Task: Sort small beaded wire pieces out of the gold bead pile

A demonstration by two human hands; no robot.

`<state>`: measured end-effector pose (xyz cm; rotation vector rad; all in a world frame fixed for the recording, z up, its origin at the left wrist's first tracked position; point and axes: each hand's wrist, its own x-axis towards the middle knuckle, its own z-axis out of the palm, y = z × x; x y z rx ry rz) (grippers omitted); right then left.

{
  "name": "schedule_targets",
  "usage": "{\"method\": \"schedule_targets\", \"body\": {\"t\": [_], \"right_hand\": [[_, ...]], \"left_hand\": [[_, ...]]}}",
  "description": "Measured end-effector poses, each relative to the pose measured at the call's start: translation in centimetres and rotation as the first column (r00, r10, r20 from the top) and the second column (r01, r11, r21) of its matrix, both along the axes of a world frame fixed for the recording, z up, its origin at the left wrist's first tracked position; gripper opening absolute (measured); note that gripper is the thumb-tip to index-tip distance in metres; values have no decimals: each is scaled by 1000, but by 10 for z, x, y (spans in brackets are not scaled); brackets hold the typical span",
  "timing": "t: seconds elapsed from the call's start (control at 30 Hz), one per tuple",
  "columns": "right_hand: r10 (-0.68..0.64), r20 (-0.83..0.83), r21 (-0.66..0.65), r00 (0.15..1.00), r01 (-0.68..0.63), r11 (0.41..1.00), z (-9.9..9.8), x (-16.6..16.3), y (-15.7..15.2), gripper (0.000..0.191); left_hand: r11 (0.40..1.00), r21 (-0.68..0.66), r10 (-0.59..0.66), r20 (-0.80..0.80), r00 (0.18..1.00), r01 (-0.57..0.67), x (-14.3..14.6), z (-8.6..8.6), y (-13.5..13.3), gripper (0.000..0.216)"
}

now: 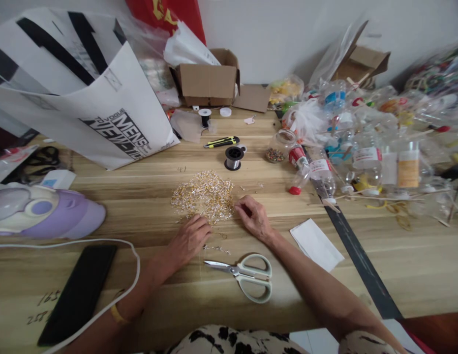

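Gold-silver heap of tiny findings [203, 195] | tangled, glittery | both hands [221, 228] pinching pieces

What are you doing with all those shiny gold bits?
A person sits at a wooden table with both hands at a pile of small gold beads. The left hand rests at its near edge; the right hand pinches at its right side. White-handled scissors lie shut just in front, and a spool of thread stands behind.

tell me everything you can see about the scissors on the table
The scissors lie flat on the wooden table, just nearer the person than both hands. Handles are pale greenish-white, plastic by the look; the metal blades are almost closed and point left. Nothing touches them: left hand and right hand rest farther up.
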<state>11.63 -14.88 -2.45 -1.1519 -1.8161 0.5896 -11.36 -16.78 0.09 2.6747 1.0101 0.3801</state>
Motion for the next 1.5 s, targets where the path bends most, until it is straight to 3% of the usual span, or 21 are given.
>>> {"method": "schedule_targets", "body": {"t": [0.5,0.77,1.1,1.5], "right_hand": [[-3,-4,12,1000,3,1000,-1,0,1,9],[-3,-5,-6,1000,3,1000,-1,-1,0,10],[6,3,-25,1000,-5,1000,1,-1,-1,12],[75,31,18,997,-75,997,-1,-2,-1,8]], "left_hand": [[1000,9,13,-90,996,-12,-14,7,-13,23],[1000,8,-17,-14,1000,17,5,11,-12,18],[999,19,-24,-170,985,27,21,6,-14,19],[1000,1,-7,-70,998,7,21,7,-13,17]]}}
